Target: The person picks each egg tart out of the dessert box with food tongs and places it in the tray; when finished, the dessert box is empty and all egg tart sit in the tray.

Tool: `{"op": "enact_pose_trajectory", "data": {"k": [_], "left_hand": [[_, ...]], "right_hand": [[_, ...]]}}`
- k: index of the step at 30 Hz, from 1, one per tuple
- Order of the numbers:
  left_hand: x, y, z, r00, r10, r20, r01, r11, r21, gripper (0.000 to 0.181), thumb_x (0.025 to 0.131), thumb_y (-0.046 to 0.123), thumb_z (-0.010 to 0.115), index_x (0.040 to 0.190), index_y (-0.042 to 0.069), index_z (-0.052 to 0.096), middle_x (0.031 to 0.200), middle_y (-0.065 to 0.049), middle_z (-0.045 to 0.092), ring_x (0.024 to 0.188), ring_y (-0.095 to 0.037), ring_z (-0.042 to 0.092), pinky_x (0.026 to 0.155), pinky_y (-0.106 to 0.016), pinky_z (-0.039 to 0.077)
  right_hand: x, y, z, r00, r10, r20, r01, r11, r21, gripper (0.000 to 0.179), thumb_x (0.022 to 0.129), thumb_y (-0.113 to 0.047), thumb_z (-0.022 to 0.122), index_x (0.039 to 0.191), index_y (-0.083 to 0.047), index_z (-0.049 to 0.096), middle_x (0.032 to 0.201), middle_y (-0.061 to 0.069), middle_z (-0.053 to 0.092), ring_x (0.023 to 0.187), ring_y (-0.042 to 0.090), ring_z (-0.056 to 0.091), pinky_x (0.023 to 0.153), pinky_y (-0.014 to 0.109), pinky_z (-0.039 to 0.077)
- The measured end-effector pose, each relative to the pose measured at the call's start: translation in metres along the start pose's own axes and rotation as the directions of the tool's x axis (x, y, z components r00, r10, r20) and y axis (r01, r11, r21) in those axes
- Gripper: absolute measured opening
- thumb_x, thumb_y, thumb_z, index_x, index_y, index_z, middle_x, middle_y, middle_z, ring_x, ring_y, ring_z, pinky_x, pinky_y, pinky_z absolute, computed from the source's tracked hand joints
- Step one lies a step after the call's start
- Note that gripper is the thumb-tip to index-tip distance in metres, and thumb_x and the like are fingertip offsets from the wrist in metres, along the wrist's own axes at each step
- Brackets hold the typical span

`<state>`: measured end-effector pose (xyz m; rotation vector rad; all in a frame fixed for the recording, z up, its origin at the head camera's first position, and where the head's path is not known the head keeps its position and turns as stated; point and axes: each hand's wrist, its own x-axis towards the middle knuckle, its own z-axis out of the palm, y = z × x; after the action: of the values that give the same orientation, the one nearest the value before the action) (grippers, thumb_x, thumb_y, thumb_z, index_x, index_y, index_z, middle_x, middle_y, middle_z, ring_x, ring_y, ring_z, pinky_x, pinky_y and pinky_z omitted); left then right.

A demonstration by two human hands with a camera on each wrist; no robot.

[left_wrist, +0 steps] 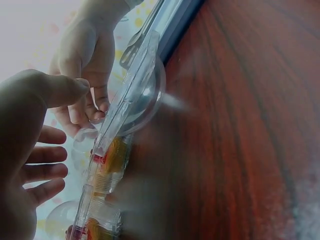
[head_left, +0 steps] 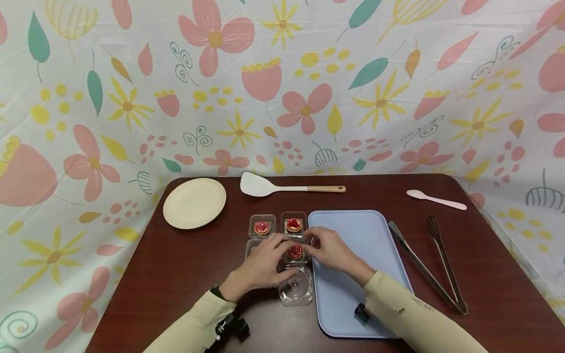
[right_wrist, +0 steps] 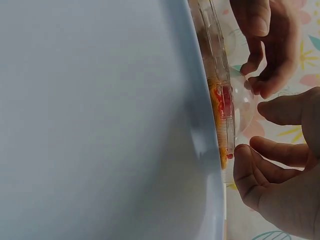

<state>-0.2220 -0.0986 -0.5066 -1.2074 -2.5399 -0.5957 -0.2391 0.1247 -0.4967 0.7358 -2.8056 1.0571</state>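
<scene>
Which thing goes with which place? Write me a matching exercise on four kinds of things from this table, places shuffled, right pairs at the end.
Things
1. Round cream plate
2. White-headed spatula with a wooden handle
3. Pale blue rectangular tray
4. Clear square plastic tart boxes

Places
A. Clustered by the left hand and right hand
B. At the far left corner of the dark reddish-brown table
C. Partly beneath the beige right sleeve
D. Along the far edge, handle pointing right

Right pairs: 1-B, 2-D, 3-C, 4-A
</scene>
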Motion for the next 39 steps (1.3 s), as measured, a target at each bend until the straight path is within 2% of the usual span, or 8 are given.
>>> {"op": "enact_pose_trajectory", "data": {"k": [5,11,18,31,39], "left_hand": [[0.004,-0.002,0.001,1.000,-0.004,-0.018,0.004,1.000,-0.001,0.057,0.079,0.043,0.077,0.123,0.010,0.061,0.123,-0.004,0.055,0.115,-0.017,0.052,0.098,-0.035,0.046],[0.006,-0.005,0.005,1.000,-0.027,-0.008,0.027,0.999,0.021,0.058,0.078,0.043,0.077,0.123,0.011,0.060,0.123,-0.001,0.054,0.115,-0.016,0.051,0.099,-0.033,0.046],[0.011,-0.008,0.006,1.000,-0.016,-0.018,0.016,1.000,0.021,0.059,0.078,0.041,0.079,0.124,0.011,0.061,0.121,-0.002,0.058,0.115,-0.017,0.053,0.099,-0.034,0.046],[0.020,-0.010,0.008,0.997,-0.039,0.072,0.034,0.996,0.077,0.057,0.081,0.041,0.076,0.125,0.007,0.062,0.126,-0.008,0.061,0.118,-0.020,0.055,0.104,-0.035,0.044],[0.024,-0.006,0.006,0.985,-0.104,0.137,0.096,0.993,0.065,0.050,0.083,0.034,0.076,0.124,0.008,0.063,0.126,-0.006,0.062,0.118,-0.019,0.055,0.102,-0.034,0.045]], "right_hand": [[0.003,0.001,-0.001,0.999,0.036,-0.003,-0.036,0.999,0.014,0.023,0.085,-0.014,0.073,0.105,-0.002,0.069,0.087,0.007,0.067,0.072,0.008,0.058,0.060,0.022,0.048],[0.006,0.004,-0.002,0.998,0.065,-0.003,-0.065,0.998,0.006,0.022,0.085,-0.013,0.072,0.104,-0.003,0.069,0.089,0.005,0.067,0.073,0.008,0.060,0.062,0.023,0.049],[0.011,0.010,0.001,0.995,0.098,0.006,-0.098,0.995,0.013,0.018,0.085,-0.012,0.071,0.102,-0.006,0.070,0.085,0.002,0.068,0.072,0.007,0.060,0.063,0.024,0.049],[0.014,0.012,0.003,0.992,0.122,0.042,-0.123,0.992,0.037,0.015,0.086,-0.008,0.069,0.101,-0.007,0.071,0.086,0.003,0.071,0.076,0.013,0.065,0.067,0.029,0.052],[0.015,0.014,0.005,0.992,0.121,0.039,-0.123,0.991,0.051,0.014,0.084,-0.006,0.071,0.098,-0.007,0.071,0.082,0.002,0.070,0.074,0.011,0.064,0.066,0.026,0.051]]}}
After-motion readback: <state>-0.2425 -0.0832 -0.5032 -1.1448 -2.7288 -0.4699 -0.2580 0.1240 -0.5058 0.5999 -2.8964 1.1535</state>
